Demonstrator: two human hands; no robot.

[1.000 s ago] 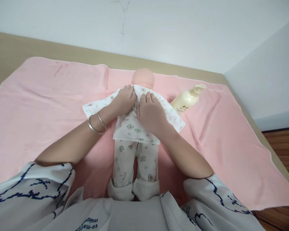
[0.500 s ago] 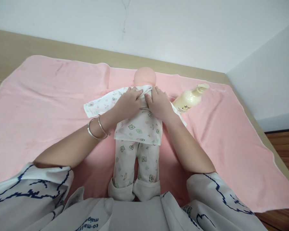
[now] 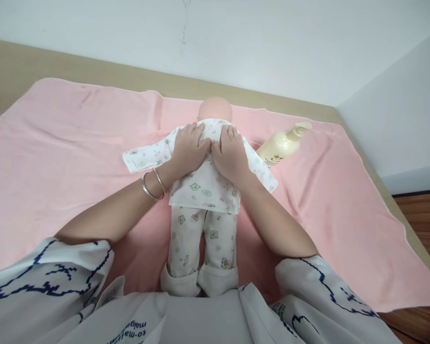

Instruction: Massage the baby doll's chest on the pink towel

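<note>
A baby doll (image 3: 215, 107) lies on its back on a pink towel (image 3: 57, 157), head away from me. It wears a white printed top (image 3: 204, 184) and matching trousers (image 3: 200, 243) with rolled cuffs. My left hand (image 3: 188, 148), with two silver bangles on the wrist, lies flat on the left of the doll's chest. Pressed beside it on the right of the chest is my right hand (image 3: 231, 155). Both hands have their fingers stretched out over the cloth near the collar, thumbs meeting in the middle.
A cream pump bottle (image 3: 281, 145) lies on the towel just right of the doll's shoulder. The towel covers a wooden table (image 3: 17, 62) against a white wall. The table's right edge (image 3: 412, 234) drops to a wooden floor.
Both hands have shifted from pinching the top's front at the collar to lying flat on the chest. The top's front now looks smooth and closed.
</note>
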